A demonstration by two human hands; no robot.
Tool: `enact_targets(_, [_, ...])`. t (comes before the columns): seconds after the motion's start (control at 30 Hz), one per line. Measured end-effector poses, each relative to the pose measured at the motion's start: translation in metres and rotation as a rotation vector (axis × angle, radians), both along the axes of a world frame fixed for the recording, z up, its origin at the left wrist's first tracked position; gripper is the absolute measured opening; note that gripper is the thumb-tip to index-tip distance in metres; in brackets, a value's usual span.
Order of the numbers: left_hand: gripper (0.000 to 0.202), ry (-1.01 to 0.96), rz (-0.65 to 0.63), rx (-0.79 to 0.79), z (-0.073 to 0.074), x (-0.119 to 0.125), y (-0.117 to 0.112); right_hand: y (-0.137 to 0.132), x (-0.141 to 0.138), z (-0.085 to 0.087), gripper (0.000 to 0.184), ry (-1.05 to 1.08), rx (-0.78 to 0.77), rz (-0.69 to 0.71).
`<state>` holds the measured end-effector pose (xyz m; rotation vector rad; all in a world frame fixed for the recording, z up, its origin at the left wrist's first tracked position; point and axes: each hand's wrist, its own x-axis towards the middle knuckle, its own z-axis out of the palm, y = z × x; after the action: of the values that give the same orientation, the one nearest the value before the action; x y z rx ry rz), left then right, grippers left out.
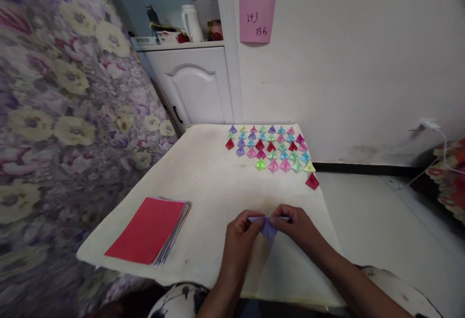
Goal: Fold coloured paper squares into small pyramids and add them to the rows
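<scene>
Purple paper [269,230], pinched at its left side by the left hand [240,230] and at its right by the right hand [297,222] over the near part of the counter [203,172], looks mid-fold, so the next move probably calls for steady, even creasing.

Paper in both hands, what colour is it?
Light purple: the paper shows in the head view.

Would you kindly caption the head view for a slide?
Left hand and right hand pinch folded purple paper before rows of colourful folded papers.
</scene>
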<state>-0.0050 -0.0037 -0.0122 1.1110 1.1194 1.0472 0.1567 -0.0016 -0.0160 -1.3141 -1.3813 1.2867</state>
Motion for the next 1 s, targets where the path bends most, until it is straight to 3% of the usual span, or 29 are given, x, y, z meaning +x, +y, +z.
enact_targets(0.23, [0.021,0.041,-0.006,-0.005,0.001,-0.003,0.002,0.000,0.001,0.001,0.018,0.058,-0.020,-0.028])
enact_targets(0.43, [0.026,-0.127,0.016,-0.093,0.000,0.001,-0.002,0.001,0.001,0.002,0.017,0.046,-0.020,-0.035])
enact_targets(0.7, [0.019,-0.175,-0.028,-0.146,-0.002,0.008,-0.002,-0.001,0.000,0.003,0.016,0.018,-0.005,-0.024])
enact_targets(1.0, [0.015,-0.173,0.011,-0.156,0.001,0.012,-0.004,0.000,0.000,0.005,0.017,-0.002,0.003,-0.046])
